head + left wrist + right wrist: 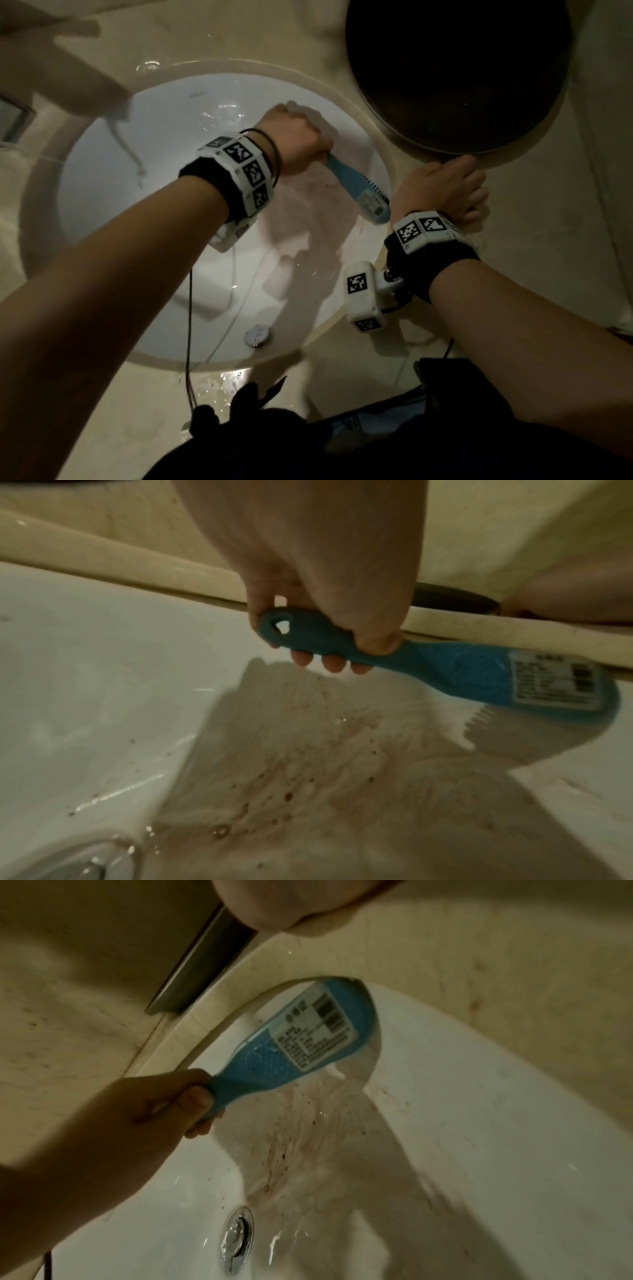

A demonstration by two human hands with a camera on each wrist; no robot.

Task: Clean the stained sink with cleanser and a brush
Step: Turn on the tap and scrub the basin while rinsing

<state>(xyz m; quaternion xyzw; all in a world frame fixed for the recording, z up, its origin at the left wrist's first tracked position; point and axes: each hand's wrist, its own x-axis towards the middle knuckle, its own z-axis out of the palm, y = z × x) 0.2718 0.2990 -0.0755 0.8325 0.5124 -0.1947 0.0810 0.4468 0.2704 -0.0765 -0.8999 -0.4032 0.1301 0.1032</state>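
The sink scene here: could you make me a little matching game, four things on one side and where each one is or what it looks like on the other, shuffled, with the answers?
Things:
1. brush
2. drain plug
3. right hand
4. reddish-brown stain

Descriptions:
A. shiny metal, at the bottom of the sink
B. resting on the beige counter by the basin's edge
C. blue, with a white barcode label on its back, held by the left hand
D. streaked and speckled down the basin wall below the bristles

Pairs: 1-C, 2-A, 3-B, 4-D
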